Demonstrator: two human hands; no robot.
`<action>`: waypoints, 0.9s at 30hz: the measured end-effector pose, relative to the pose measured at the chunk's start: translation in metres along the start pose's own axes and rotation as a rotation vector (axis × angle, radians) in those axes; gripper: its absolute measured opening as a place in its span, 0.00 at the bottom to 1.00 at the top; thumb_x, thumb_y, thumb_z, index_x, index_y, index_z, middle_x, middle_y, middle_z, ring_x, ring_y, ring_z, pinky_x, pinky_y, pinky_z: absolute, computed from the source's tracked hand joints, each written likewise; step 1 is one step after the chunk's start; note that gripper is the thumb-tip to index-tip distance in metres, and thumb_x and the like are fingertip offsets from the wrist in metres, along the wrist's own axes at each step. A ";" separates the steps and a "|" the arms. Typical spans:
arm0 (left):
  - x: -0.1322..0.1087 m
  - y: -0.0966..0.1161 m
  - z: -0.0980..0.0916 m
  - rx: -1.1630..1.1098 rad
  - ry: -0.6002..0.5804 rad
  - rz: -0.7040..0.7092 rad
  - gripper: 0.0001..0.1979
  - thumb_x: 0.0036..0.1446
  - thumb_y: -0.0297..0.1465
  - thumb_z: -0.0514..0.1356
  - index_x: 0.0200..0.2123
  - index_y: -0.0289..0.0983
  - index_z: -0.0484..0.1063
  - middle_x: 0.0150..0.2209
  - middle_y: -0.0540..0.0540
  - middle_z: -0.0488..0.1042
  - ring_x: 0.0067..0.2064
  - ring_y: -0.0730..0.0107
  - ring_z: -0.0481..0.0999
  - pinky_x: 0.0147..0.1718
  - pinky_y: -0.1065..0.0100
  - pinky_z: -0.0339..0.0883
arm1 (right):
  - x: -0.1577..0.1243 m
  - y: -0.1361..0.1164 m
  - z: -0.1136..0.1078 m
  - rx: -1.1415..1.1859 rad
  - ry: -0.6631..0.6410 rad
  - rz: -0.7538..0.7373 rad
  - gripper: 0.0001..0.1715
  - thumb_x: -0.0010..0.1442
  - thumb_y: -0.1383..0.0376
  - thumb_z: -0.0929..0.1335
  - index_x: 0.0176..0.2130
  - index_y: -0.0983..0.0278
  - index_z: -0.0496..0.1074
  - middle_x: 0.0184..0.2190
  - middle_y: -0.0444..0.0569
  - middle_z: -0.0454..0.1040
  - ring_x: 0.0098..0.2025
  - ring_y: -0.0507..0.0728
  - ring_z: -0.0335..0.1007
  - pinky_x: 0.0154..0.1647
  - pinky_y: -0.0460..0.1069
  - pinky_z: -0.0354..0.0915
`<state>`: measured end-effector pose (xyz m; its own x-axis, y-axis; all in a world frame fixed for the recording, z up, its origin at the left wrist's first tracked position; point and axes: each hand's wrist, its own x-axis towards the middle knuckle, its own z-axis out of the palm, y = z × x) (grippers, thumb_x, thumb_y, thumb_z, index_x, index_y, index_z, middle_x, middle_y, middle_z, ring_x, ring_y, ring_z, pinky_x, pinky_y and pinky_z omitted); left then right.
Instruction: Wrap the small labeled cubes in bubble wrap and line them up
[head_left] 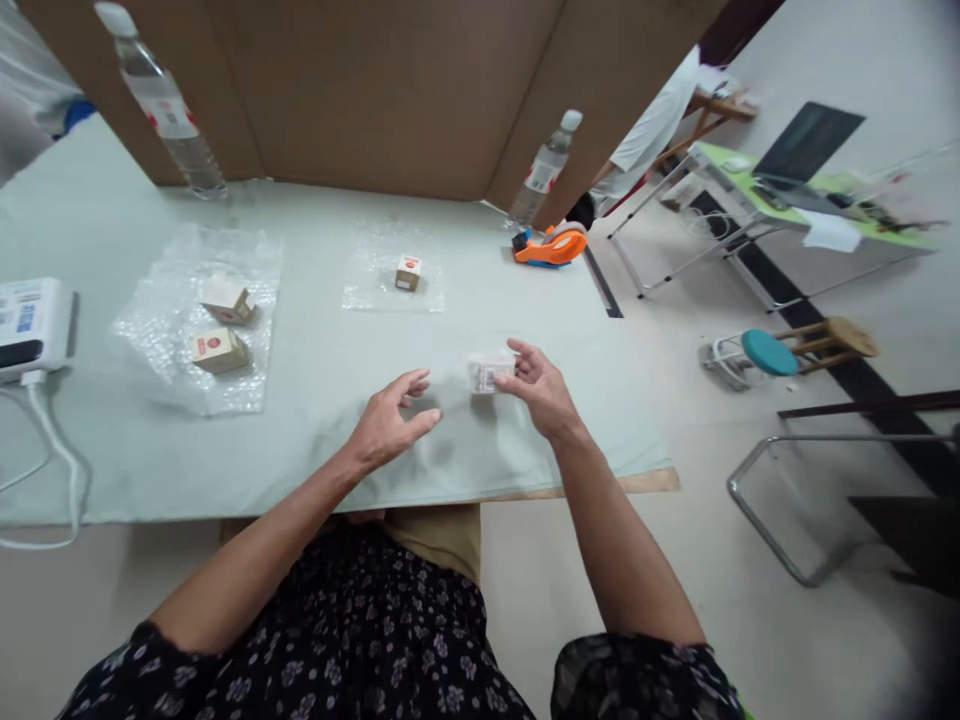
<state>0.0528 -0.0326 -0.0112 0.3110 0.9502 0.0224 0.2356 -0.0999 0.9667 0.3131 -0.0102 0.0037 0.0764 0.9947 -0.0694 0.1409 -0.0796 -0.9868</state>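
Observation:
My right hand [541,388] pinches a small box wrapped in bubble wrap [489,371] just above the pale green table cover [315,400]. My left hand [390,425] hovers a little to the left of it, fingers apart and curved, holding nothing. Farther back, a small cardboard box [408,272] stands on a sheet of bubble wrap [367,275]. At the left, two more small boxes [219,350] [227,300] lie on a larger bubble wrap sheet [172,330].
An orange tape dispenser [551,246] sits at the back right of the table. Two water bottles [166,105] [546,165] stand against a brown cardboard screen [375,90]. A white device with cable [30,325] is at the left edge. Stools and a metal frame stand on the floor at right.

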 end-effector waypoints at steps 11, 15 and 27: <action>-0.016 -0.029 0.015 0.356 0.094 0.323 0.15 0.56 0.26 0.59 0.47 0.39 0.75 0.47 0.41 0.78 0.50 0.57 0.75 0.52 0.51 0.71 | 0.124 0.010 -0.079 -0.111 0.243 0.186 0.41 0.33 0.57 0.80 0.46 0.64 0.70 0.38 0.50 0.76 0.40 0.59 0.75 0.40 0.53 0.72; -0.014 -0.029 0.016 0.355 0.098 0.333 0.15 0.56 0.25 0.59 0.46 0.39 0.75 0.47 0.41 0.78 0.50 0.56 0.75 0.52 0.50 0.71 | 0.137 0.014 -0.081 -0.238 0.255 0.222 0.36 0.36 0.56 0.79 0.44 0.67 0.73 0.43 0.54 0.76 0.44 0.60 0.73 0.37 0.51 0.71; 0.023 -0.024 -0.021 0.598 0.178 0.348 0.14 0.58 0.24 0.58 0.47 0.37 0.76 0.49 0.40 0.77 0.52 0.57 0.74 0.53 0.54 0.69 | 0.115 -0.016 -0.055 -0.682 0.320 -0.293 0.18 0.54 0.56 0.70 0.42 0.63 0.78 0.41 0.53 0.80 0.40 0.60 0.75 0.46 0.57 0.71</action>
<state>0.0352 -0.0024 -0.0286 0.3170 0.8625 0.3945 0.6302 -0.5024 0.5919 0.3737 0.1018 0.0193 0.2073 0.9225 0.3258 0.7625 0.0563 -0.6446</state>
